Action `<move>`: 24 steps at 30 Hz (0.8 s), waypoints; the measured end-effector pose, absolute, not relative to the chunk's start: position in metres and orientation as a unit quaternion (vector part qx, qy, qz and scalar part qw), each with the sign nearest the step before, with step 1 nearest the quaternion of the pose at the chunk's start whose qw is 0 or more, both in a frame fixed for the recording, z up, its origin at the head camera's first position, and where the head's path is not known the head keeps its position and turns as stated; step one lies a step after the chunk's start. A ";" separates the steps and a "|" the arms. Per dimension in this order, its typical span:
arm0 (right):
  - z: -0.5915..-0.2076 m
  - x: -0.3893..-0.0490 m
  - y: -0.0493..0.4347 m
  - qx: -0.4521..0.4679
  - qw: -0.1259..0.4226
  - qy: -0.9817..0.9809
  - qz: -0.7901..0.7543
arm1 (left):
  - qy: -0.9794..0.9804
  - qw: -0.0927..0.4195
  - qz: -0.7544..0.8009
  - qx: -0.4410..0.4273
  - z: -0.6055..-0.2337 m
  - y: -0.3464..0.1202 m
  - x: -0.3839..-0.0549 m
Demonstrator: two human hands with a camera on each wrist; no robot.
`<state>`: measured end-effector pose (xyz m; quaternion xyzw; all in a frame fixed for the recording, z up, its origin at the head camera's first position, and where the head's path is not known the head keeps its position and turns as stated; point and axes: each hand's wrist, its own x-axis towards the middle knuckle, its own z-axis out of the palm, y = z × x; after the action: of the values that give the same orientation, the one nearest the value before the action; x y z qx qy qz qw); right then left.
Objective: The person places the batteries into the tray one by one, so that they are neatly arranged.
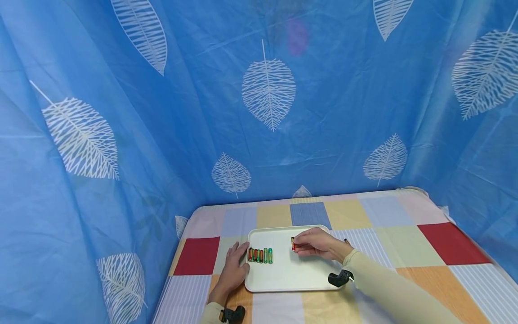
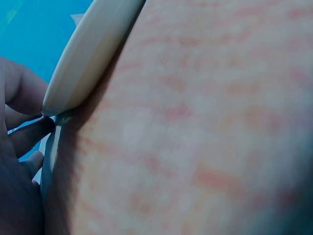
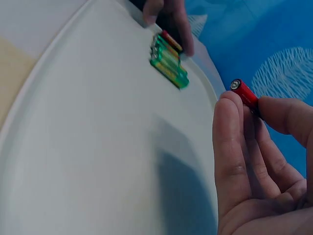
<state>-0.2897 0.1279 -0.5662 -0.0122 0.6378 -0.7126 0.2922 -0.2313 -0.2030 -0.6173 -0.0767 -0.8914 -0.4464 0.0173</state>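
Observation:
My right hand (image 1: 317, 244) pinches a red battery (image 3: 247, 97) between thumb and fingers, above the middle of a white tray (image 1: 291, 276). In the head view the held battery (image 1: 293, 244) looks upright. On the tray's left side, several red and green batteries (image 1: 260, 255) lie side by side in a row. My left hand (image 1: 234, 270) is at the tray's left edge with fingers extended, the thumb and fingertips right at the rim. The left wrist view shows its fingers (image 2: 29, 139) against the tray's outer side (image 2: 90, 58).
A small dark-tipped object (image 1: 347, 242) shows beyond my right wrist, mostly hidden by it. The tray stands on a patchwork tablecloth (image 1: 429, 283). Blue curtains (image 1: 323, 112) with white leaf prints enclose the table at the back and sides.

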 end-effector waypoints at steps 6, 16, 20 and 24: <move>-0.566 -0.289 0.091 -0.020 0.295 0.644 -0.706 | -0.888 0.019 -0.452 -0.082 -0.618 -0.203 -0.231; -0.570 -0.289 0.043 -0.025 0.293 0.658 -0.693 | -0.891 0.021 -0.448 -0.077 -0.618 -0.203 -0.231; -0.572 -0.290 0.029 -0.023 0.292 0.658 -0.694 | -0.891 0.019 -0.447 -0.073 -0.618 -0.203 -0.231; -0.572 -0.291 0.017 -0.020 0.287 0.662 -0.692 | -0.891 0.018 -0.448 -0.073 -0.617 -0.203 -0.231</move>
<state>-0.2908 0.0167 -0.5717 -0.0196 0.6616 -0.6924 0.2872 -0.2305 -0.2026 -0.6172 -0.0725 -0.8909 -0.4481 0.0183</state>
